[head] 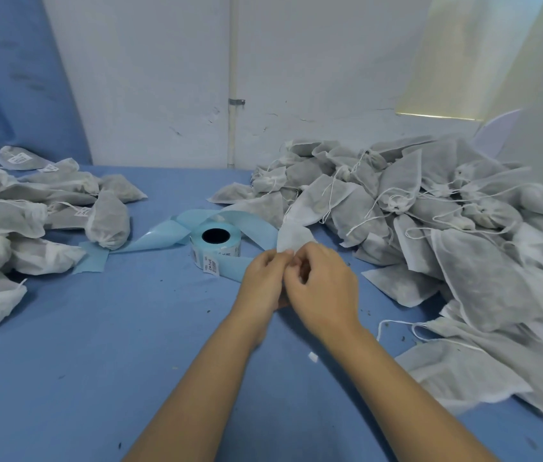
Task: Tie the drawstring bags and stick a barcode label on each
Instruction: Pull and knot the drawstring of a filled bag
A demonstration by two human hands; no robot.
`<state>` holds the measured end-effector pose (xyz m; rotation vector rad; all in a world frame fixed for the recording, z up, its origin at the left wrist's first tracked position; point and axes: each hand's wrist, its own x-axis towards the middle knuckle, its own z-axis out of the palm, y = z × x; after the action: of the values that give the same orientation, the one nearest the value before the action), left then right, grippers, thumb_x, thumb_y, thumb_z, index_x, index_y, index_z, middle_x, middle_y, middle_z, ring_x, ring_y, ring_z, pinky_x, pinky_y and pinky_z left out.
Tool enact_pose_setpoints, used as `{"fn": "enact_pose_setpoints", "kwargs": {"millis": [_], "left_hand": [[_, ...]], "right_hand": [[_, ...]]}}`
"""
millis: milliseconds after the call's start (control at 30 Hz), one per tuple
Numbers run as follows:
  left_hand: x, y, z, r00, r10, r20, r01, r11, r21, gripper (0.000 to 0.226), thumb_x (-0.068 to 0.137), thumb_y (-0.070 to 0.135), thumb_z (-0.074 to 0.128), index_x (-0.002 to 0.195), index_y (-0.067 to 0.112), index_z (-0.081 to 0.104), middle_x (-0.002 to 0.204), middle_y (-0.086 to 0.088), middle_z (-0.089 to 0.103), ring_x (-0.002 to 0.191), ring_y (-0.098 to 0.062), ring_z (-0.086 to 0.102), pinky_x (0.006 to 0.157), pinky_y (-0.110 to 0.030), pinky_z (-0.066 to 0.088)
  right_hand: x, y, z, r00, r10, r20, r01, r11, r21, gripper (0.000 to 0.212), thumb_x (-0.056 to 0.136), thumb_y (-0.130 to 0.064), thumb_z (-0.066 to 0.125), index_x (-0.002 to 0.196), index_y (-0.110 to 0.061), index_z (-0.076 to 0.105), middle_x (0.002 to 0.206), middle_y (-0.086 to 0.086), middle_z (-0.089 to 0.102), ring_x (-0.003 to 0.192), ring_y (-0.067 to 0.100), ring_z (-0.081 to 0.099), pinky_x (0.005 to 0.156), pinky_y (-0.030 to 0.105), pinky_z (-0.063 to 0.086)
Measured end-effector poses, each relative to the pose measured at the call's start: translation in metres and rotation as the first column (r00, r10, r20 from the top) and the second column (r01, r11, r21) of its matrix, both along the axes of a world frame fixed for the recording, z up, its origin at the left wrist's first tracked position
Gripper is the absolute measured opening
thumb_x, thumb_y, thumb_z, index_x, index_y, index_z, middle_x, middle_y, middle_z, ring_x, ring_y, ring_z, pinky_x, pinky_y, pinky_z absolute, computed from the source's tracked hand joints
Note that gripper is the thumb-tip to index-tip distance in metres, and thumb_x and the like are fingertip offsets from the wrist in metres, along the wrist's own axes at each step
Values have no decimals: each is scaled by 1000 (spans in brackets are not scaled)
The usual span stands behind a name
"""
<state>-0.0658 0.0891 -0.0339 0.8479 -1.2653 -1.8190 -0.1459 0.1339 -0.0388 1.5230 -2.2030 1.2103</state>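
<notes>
Centrally on the tabletop, left hand and right hand touching, fingers curled, both pinching the mouth of one white bag, label roll just behind (blue backing strip trailing loose), untied bags heaped along right edge, labelled bags at left edge

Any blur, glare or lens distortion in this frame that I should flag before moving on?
Head view: soft, even light, faint shadows on the blue cloth; head view: pale panel at upper right washed out; head view: left hand and right hand, pinching a bag, slightly motion-blurred; head view: pile of bags smears toward the lower right corner.
</notes>
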Motion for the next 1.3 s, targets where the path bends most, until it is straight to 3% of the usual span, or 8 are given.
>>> {"fn": "enact_pose_setpoints", "kwargs": {"millis": [133, 267, 400, 533, 667, 867, 967, 1300], "left_hand": [[3, -1, -2, 998, 57, 32, -55, 997, -62, 15, 92, 10, 52, 99, 17, 64, 80, 2, 69, 71, -10, 65, 59, -23, 56], [5, -3, -2, 996, 79, 43, -73, 990, -123, 18, 93, 10, 51, 94, 18, 66, 75, 4, 66, 63, -6, 61, 54, -20, 51], [2, -1, -6, 992, 89, 87, -67, 971, -230, 18, 93, 9, 52, 89, 9, 70, 73, -1, 67, 58, -8, 58, 50, -19, 47], [1, -2, -2, 996, 51, -67, -55, 997, -53, 33, 98, 28, 48, 81, 10, 69, 73, -2, 72, 59, -13, 64, 51, -22, 51], [1, -1, -1, 994, 55, -92, -61, 997, -57, 30, 101, 23, 41, 94, 11, 67, 97, -6, 72, 54, -13, 63, 51, -21, 50], [-9, 12, -6, 999, -39, -20, 37, 994, -103, 38, 97, 0, 39, 134, 3, 45, 104, -18, 65, 55, -16, 66, 47, -21, 49], [-13, 14, -9, 1000, -28, -5, 27, 995, -94, 42, 97, 1, 42, 139, 5, 41, 127, -14, 57, 72, -19, 68, 58, -25, 54], [-17, 13, -20, 961, 183, 209, -58, 868, -493, 15, 88, 17, 65, 96, 29, 62, 89, 11, 68, 69, -1, 61, 68, -9, 46]], "right_hand": [[-7, 12, -5, 963, 155, 220, -118, 978, -172, 15, 81, -11, 50, 90, -17, 61, 88, -10, 57, 75, 3, 49, 70, 27, 40], [-23, 15, -7, 999, 37, -18, -39, 992, -120, 67, 71, 18, 45, 126, -16, 61, 135, 1, 50, 113, 21, 48, 86, 28, 41], [-29, 13, -14, 983, 136, -126, -140, 990, -21, 61, 79, 17, 50, 126, -20, 64, 151, 0, 34, 126, 24, 31, 98, 13, 20], [-33, 14, -17, 957, 223, 185, -213, 974, -73, 63, 77, 17, 52, 124, -25, 60, 141, -14, 41, 125, 14, 37, 104, 7, 22], [-25, 15, -10, 627, 333, 705, -192, 942, -274, 32, 86, 3, 55, 95, -27, 65, 89, -17, 69, 86, 0, 62, 74, 9, 46], [-21, 12, -7, 272, 406, 873, -71, 913, -402, 16, 88, -4, 45, 90, -8, 61, 81, 5, 62, 71, 13, 58, 63, 24, 47], [-27, 12, -6, 96, 438, 894, 18, 897, -442, 13, 90, -10, 45, 89, -7, 58, 85, 10, 57, 76, 17, 57, 65, 27, 47], [-35, 11, -2, -74, 476, 876, 179, 871, -458, 17, 95, -23, 46, 91, -13, 60, 88, 4, 64, 79, 14, 61, 65, 21, 47]]}}
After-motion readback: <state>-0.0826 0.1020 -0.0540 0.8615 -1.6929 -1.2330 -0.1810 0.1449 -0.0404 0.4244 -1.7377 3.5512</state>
